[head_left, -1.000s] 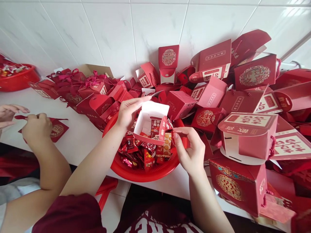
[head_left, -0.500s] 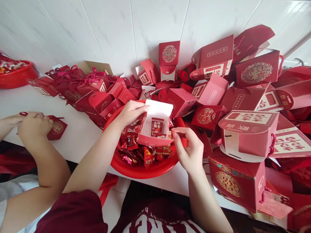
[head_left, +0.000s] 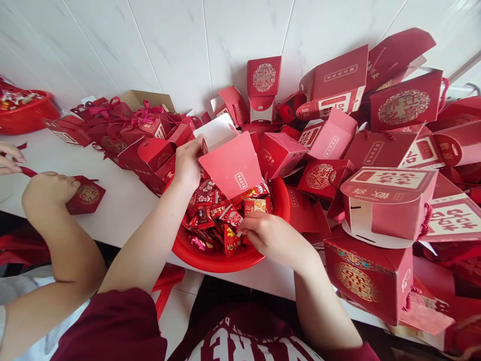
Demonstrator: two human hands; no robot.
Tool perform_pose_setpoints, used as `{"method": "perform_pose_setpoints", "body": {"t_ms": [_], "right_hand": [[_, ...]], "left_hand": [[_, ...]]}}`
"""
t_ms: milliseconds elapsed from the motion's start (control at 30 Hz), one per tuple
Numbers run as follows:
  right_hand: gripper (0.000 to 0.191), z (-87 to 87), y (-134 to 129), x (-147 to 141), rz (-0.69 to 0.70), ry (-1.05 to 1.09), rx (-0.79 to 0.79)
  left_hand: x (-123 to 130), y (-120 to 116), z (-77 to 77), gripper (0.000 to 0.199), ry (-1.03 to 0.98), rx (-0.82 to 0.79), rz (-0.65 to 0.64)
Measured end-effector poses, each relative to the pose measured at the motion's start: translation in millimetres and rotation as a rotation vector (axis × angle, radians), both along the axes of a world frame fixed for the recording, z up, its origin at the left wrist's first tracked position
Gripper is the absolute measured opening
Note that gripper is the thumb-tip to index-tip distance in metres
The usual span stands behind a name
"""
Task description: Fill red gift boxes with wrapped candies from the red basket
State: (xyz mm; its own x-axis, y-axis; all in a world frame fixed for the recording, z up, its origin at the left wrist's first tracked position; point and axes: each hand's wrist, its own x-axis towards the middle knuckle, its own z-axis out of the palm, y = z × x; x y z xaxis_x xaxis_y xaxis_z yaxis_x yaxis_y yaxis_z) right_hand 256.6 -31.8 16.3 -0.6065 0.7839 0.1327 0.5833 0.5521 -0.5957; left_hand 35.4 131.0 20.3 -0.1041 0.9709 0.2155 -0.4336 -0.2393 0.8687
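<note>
Red box, lid open, tilted abv. red basket w/ loose wrapped sweets.

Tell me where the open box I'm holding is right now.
In the head view, the open box is in your left hand, tilted above the red basket of wrapped sweets, beyond and to the left of your right hand.

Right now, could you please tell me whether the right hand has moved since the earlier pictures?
Yes. Against the nearer red basket, the right hand has moved left and nearer the person, its fingertips now at the wrapped sweets.
</note>
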Motion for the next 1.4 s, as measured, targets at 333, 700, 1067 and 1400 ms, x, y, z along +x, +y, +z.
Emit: {"method": "perform_pose_setpoints", "body": {"t_ms": [333, 700, 1067, 1400], "right_hand": [[0.023, 1.4, 0, -28, -0.028, -0.393, -0.228], [0.024, 5.9, -8, -43, 0.124, 0.218, -0.230], [0.044, -9.9, -9, -41, -0.103, -0.166, -0.121], [0.023, -5.3, 0, -34, -0.203, -0.193, 0.057]], "left_hand": [[10, -10, 10.7, 0.037, 0.030, 0.028, 0.180], [9, -9, 11.8, 0.034, -0.002, 0.066, 0.207], [9, -6, 3.3, 0.041, 0.100, 0.094, 0.202], [10, -7, 1.6, 0.042, 0.135, 0.112, 0.198]]}}
